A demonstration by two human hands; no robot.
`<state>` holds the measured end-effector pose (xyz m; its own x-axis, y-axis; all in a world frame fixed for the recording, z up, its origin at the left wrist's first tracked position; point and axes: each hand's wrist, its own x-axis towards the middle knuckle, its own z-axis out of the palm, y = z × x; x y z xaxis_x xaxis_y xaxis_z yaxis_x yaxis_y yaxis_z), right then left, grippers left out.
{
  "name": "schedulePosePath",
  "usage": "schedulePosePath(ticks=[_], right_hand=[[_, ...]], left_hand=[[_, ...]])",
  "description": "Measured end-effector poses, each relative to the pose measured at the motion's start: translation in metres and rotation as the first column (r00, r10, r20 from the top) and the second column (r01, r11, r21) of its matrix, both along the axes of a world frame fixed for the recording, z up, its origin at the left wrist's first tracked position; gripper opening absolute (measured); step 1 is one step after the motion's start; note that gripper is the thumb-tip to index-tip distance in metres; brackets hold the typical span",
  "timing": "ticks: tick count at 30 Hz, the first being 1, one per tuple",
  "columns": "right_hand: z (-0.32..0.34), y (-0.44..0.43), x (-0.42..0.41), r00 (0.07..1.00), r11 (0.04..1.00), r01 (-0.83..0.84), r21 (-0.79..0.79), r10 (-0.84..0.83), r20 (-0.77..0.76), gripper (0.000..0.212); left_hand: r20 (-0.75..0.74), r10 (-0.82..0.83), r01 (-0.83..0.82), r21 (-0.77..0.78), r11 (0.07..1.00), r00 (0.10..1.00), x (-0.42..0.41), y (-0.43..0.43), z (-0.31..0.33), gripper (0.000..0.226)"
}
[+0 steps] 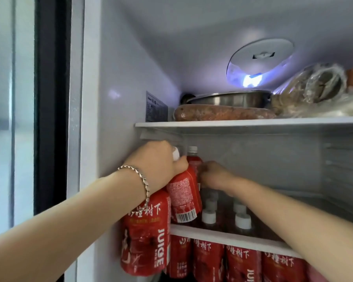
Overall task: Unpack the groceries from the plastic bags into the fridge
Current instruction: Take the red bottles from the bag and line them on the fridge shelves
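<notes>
Fridge point(120, 78): left hand point(158, 162) clamps 2 juice bottles point(183, 192) (red labels); right hand point(216, 176) grip unclear.

Glossy plastic, dull steel, smooth white liner

The juice bottles point(183, 192) wear shiny red plastic sleeves under matt white plastic caps point(208, 217). Along the upper shelf point(232, 123), edged in smooth white plastic, a sausage point(222, 112) in glossy clear film lies before a dull steel pan point(230, 99), beside crinkled cling-wrapped food point(314, 86). The chain bracelet point(143, 180) is polished metal.
</notes>
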<state>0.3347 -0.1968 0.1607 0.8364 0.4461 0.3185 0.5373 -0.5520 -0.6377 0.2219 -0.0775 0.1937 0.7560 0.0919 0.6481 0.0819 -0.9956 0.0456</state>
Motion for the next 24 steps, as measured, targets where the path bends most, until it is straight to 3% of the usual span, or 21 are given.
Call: schedulePosePath(ticks=[3, 5, 8, 10, 14, 18, 24], right_hand=[[0.004, -0.016, -0.031, 0.934, 0.935, -0.351, -0.055, 0.345, -0.088, 0.077], [0.000, -0.020, -0.048, 0.899, 0.899, -0.435, -0.045, 0.431, -0.072, 0.096], [-0.009, -0.023, -0.057, 0.941, 0.941, -0.316, 0.119, 0.295, 0.164, 0.084], [-0.010, -0.030, -0.061, 0.939, 0.948, -0.281, 0.146, 0.241, 0.245, 0.071], [-0.007, -0.049, -0.072, 0.966, 0.965, -0.170, 0.200, 0.124, 0.226, 0.049], [-0.011, -0.069, -0.073, 0.981, 0.973, -0.034, 0.229, -0.011, 0.192, 0.036], [-0.025, -0.097, -0.071, 0.977, 0.971, 0.087, 0.223, -0.126, 0.169, 0.040]], left_hand=[[-0.001, -0.010, 0.010, -0.025, 1.000, 1.000, -0.001, 0.001, 0.000, 0.038], [-0.001, -0.027, 0.027, -0.033, 0.999, 1.000, -0.003, -0.001, -0.002, 0.039], [0.009, -0.068, 0.067, 0.059, 0.996, 0.998, -0.008, -0.014, -0.003, 0.047], [0.044, -0.108, 0.105, 0.074, 0.992, 0.993, -0.015, -0.025, 0.004, 0.049], [0.223, -0.184, 0.163, 0.109, 0.981, 0.957, -0.025, -0.039, 0.021, 0.057], [0.397, -0.307, 0.297, 0.087, 0.951, 0.865, -0.015, -0.053, 0.008, 0.041], [0.451, -0.303, 0.417, -0.179, 0.891, 0.840, 0.006, -0.071, -0.003, 0.047]])
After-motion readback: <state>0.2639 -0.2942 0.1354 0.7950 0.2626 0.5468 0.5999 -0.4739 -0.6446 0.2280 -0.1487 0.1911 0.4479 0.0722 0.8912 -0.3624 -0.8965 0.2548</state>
